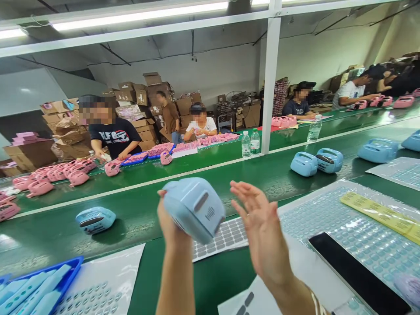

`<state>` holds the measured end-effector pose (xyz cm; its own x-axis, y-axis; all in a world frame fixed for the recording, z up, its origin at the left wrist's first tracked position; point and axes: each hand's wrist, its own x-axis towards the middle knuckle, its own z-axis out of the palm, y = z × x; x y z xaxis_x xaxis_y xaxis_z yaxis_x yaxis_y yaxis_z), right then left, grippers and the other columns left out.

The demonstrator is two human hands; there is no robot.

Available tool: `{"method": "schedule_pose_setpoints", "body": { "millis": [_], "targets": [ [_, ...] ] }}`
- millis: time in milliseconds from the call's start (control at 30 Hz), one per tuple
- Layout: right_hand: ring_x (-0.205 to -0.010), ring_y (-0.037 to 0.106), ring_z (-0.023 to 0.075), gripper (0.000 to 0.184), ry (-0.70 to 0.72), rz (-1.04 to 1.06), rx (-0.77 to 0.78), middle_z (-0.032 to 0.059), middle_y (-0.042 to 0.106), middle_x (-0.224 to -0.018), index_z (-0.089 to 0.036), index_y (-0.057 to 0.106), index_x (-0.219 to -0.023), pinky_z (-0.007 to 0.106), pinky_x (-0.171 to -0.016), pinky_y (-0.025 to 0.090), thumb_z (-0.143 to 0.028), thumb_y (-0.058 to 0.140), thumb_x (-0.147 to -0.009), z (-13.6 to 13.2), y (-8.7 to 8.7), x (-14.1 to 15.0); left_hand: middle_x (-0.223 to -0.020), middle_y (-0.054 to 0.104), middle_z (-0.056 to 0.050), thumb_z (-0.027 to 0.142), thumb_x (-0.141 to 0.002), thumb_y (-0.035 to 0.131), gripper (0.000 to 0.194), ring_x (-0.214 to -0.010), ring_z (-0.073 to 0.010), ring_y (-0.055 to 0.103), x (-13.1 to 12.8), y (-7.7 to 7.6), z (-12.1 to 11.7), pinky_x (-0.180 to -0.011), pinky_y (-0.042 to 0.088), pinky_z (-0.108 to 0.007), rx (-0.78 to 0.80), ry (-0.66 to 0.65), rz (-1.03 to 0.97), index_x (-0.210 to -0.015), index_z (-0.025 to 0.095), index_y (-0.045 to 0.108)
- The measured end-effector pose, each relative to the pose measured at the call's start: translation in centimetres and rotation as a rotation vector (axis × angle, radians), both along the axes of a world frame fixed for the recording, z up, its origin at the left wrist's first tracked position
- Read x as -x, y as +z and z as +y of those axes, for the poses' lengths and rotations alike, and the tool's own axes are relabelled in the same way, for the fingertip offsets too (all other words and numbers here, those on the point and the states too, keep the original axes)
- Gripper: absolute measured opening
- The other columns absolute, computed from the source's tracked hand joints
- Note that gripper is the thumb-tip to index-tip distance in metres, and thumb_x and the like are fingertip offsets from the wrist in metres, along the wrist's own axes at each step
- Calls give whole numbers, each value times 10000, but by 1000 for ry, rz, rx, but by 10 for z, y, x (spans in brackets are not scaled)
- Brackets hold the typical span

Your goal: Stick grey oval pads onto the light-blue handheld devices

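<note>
My left hand (169, 221) grips a light-blue plastic casing (192, 203) and holds it tilted above the bench. The casing has rounded corners, a dark slot-shaped inset and a small patch of grille lines on the side facing me. To its right my right hand (264, 232) is raised, fingers spread, touching nothing. Beneath the casing lies a white sheet of grey oval stickers (229, 236). Another white sheet with a few dark ovals (247, 299) rests below my right hand.
On the green conveyor belt (138, 214) stand several blue casings, one at left (96, 219). A phone (356, 271) lies on clear sticker sheets (315, 218) at right. Lower left is a blue tray (70, 273) of blue parts. Co-workers sit across, near pink casings (77, 177) and water bottles (255, 142).
</note>
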<state>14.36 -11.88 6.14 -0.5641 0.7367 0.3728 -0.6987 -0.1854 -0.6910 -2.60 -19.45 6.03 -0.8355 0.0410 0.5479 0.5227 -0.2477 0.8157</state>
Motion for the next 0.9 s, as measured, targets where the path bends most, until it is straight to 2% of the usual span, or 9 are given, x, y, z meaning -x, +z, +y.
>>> {"method": "schedule_pose_setpoints", "body": {
  "millis": [33, 100, 167, 333, 433, 600, 733, 800, 900],
  "targets": [
    [-1382, 419, 270, 535, -93, 15, -19, 49, 565, -1371, -293, 602, -1192, 488, -1171, 298, -722, 381, -962, 10, 4, -7, -649, 521, -7, 718, -881, 386, 565, -597, -162, 479, 13, 9, -12, -605, 437, -322, 22, 63, 29, -742, 218, 609],
    [-1345, 459, 257, 485, -253, 13, -46, 54, 592, -1315, -287, 621, -1154, 486, -1148, 320, -649, 331, -1011, 30, 10, -25, -758, 596, -41, 625, -783, 638, 446, -724, -197, 525, 46, 22, -33, -690, 397, -328, 143, 230, 115, -825, 182, 669],
    [-1304, 499, 241, 468, -359, -26, -85, 62, 611, -1261, -277, 627, -1122, 467, -1111, 363, -560, 261, -1051, 46, 10, -46, -914, 652, -95, 584, -914, 447, 490, -869, -266, 578, 86, 21, -41, -741, 378, -359, 904, 588, 381, -1080, 184, 675],
    [-1278, 525, 226, 465, -501, -308, -201, 66, 604, -1253, -271, 579, -1138, 420, -1058, 438, -528, 201, -1056, 51, -31, -90, -876, 656, -194, 412, -903, 435, 420, -844, -341, 596, 154, -39, -32, -684, 347, -373, 1394, 344, 461, -975, 83, 686],
    [-1133, 605, 256, 299, -426, -576, -276, 76, 659, -1142, -239, 626, -1093, 441, -1001, 471, -437, 413, -1026, 30, -76, -107, -1003, 665, -230, 372, -904, 414, 431, -964, -375, 610, 165, -60, -37, -760, 388, -404, 1484, 272, 488, -1074, 52, 648],
    [-887, 655, 283, 166, -169, -929, -596, 81, 674, -900, -200, 718, -868, 469, -828, 538, -198, 554, -899, -14, -139, -110, -1232, 586, -286, 306, -923, 415, 412, -1315, -463, 418, 155, -50, -29, -1072, 245, -619, 1409, 211, 549, -1183, 30, 579],
    [-907, 621, 237, 135, -160, -1059, -782, 74, 638, -964, -166, 678, -996, 434, -831, 543, -163, 551, -949, -32, -166, -89, -1516, 440, -104, 78, -846, 454, 472, -1469, -320, 281, 129, -50, 11, -1192, 178, -529, 1326, -157, 665, -1296, 199, 530],
    [-870, 609, 207, 88, -207, -1088, -835, 49, 632, -919, -156, 659, -925, 390, -807, 535, -175, 580, -959, -36, -174, -79, -1471, 501, -52, 30, -854, 431, 439, -1459, -264, 317, 117, -53, 29, -1205, 183, -515, 1291, -324, 687, -1220, 214, 589],
    [-740, 608, 189, 162, -301, -1066, -879, 24, 620, -771, -167, 634, -763, 330, -702, 516, -118, 588, -910, -44, -181, -70, -1225, 645, -90, 107, -885, 546, 202, -1259, -249, 532, 104, -56, 41, -1119, 357, -526, 1222, -364, 650, -1054, 147, 647]
  ]
}}
